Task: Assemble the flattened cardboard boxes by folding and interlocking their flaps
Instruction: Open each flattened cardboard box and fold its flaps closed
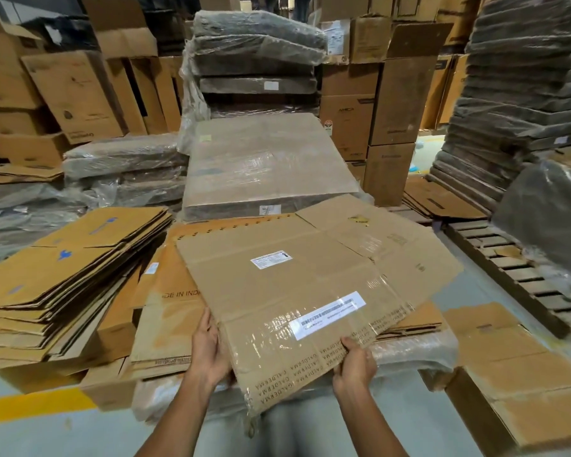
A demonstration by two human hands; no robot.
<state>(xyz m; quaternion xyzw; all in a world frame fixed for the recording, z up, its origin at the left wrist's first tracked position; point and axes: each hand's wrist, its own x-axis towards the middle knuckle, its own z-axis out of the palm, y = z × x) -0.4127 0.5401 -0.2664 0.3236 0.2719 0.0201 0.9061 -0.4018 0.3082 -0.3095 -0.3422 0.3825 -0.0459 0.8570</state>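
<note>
A flattened brown cardboard box [310, 285] with two white labels and shiny tape is held level in front of me, its flaps spread out to the right. My left hand [210, 351] grips its near left edge, fingers under the board. My right hand [355, 364] grips the near right edge, thumb on top by the printed lettering. Under it lies an orange-brown flattened box [168, 305] on a low pile.
A stack of flattened boxes [56, 278] lies at the left. A plastic-wrapped bundle [264, 163] sits straight ahead, with more wrapped bundles behind. Wooden pallets [521, 275] run along the right. More flat cardboard [521, 374] lies at the lower right. Upright boxes line the back.
</note>
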